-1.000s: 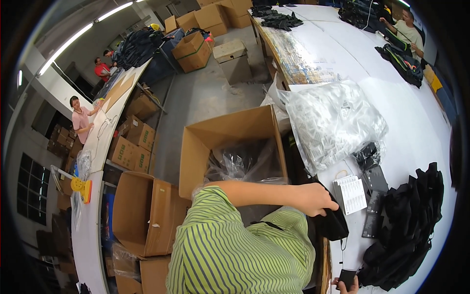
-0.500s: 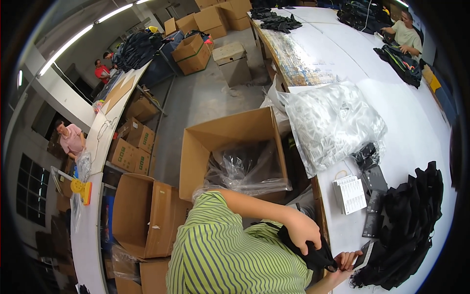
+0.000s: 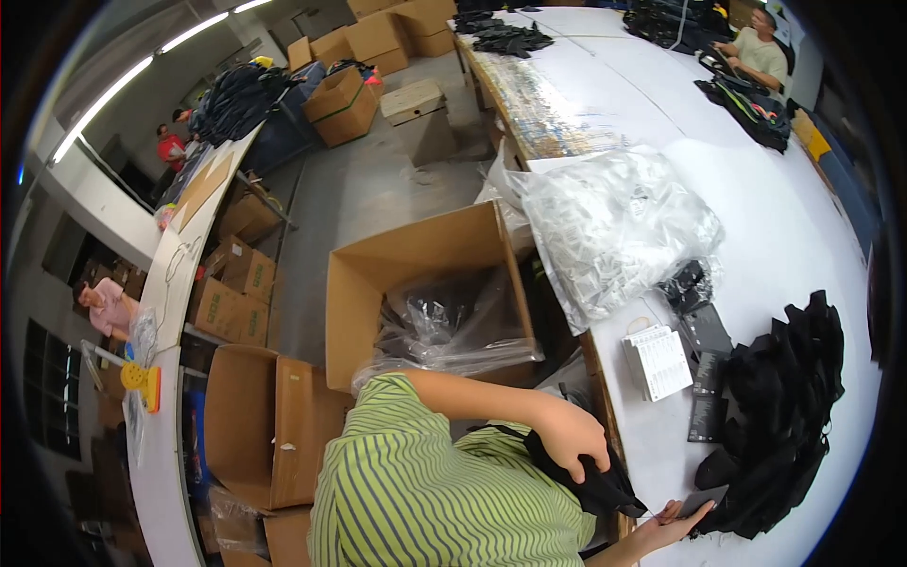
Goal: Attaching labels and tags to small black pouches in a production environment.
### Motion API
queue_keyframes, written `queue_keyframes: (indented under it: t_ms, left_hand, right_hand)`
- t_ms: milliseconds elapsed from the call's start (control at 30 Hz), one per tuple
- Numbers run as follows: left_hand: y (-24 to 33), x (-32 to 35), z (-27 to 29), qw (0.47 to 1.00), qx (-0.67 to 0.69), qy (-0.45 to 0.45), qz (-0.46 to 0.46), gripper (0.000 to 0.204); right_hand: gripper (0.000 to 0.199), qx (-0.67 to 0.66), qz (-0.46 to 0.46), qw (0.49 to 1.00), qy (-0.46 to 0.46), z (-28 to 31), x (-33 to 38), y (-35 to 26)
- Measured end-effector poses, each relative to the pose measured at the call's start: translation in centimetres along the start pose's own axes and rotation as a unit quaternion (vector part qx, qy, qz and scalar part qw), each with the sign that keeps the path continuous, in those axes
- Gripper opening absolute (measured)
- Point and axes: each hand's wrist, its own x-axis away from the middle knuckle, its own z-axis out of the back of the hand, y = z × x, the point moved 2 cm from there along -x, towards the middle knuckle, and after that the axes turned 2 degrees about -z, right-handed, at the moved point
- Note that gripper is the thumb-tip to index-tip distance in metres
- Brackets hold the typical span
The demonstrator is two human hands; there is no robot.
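right hand (image 3: 673, 518) was partly cut off at the lower edge, black fabric (image 3: 590, 482) half hidden under left hand (image 3: 568, 437), contents of clear bag (image 3: 619, 227) too small to tell

There is just one view, from a camera on the person's head, looking down and close over the open cardboard box (image 3: 430, 283). The white table (image 3: 784, 217) lies right of the box. Straight edges bend near the rim.

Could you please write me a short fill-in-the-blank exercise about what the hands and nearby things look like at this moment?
1. The left hand grips a ____ fabric item.
2. The open cardboard box is lined with clear ____.
3. The right hand holds a small dark ____.

Missing words: black; plastic; card
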Motion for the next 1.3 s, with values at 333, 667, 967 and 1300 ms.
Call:
queue_keyframes:
  t_ms: [333,667,967,1300]
  left_hand:
    - [0.4,-4.0,0.8,0.959,-0.143,0.144,-0.200,0.019]
    - [-1.2,-10.2,3.1,0.987,-0.001,-0.149,-0.061,0.021]
    - [-17.8,-7.2,23.4,0.703,-0.235,0.667,0.075,0.018]
    - [-30.5,-2.7,30.1,0.822,-0.236,0.491,0.165,0.021]
  right_hand:
    - [0.024,0.642,0.146,0.608,-0.444,-5.4,5.0,-4.7]
    - [0.033,0.626,0.036,0.645,-0.437,0.1,6.4,-5.2]
    - [0.025,0.608,0.106,0.694,-0.371,2.2,6.9,-6.6]
    - [0.030,0.614,0.092,0.688,-0.376,1.3,7.4,-5.9]
